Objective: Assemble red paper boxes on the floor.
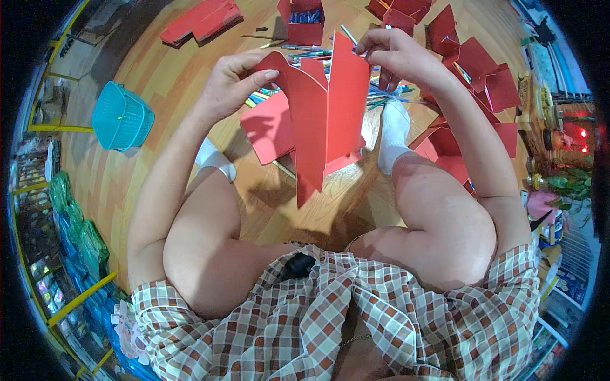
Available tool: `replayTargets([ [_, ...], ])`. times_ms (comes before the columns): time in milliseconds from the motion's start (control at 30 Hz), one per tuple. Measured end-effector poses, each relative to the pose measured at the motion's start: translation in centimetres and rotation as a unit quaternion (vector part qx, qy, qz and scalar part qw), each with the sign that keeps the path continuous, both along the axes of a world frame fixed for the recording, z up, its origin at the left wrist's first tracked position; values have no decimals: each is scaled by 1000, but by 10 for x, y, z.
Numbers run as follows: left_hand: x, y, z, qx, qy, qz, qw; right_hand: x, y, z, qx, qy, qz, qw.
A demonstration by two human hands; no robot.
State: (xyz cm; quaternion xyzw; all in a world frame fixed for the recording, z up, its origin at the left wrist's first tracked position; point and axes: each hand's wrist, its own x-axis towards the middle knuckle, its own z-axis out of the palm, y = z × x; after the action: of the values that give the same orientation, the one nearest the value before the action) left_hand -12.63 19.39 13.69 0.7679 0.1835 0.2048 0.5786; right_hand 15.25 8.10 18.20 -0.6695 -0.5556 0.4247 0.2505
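Observation:
Between my hands a red cardboard box blank [309, 120] hangs upright above the floor, partly folded along a crease, its lower flap pointing down toward me. The upper left edge is pinched between thumb and fingers of my left hand [235, 86]. My right hand [401, 57] grips the upper right edge with bent fingers. Beneath it lies a flat red card piece [267, 130], shaded by my left hand. Behind the blank, a pile of pens [305, 48] spreads over the floor, mostly hidden by it.
A turquoise plastic basket [122, 117] stands at the left. Flat red blanks [202, 20] lie at the far left. An upright red box [301, 25] holds dark blue items. Several open red boxes [473, 70] crowd the right. My socked foot [394, 130] is beside the pens.

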Motion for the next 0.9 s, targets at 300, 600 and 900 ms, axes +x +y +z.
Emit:
replayTargets([
  [300, -10, 5, -18, -318, -179, -53, 930, -4, -13, 20, 9, 141, 120, 983],
  [600, 6, -25, -13, -140, -119, -97, 978, 2, 14, 20, 189, 110, 173, 960],
  [900, 6, -24, 3, 75, -55, -104, 990, -18, 18, 12, -67, 114, 407, 904],
])
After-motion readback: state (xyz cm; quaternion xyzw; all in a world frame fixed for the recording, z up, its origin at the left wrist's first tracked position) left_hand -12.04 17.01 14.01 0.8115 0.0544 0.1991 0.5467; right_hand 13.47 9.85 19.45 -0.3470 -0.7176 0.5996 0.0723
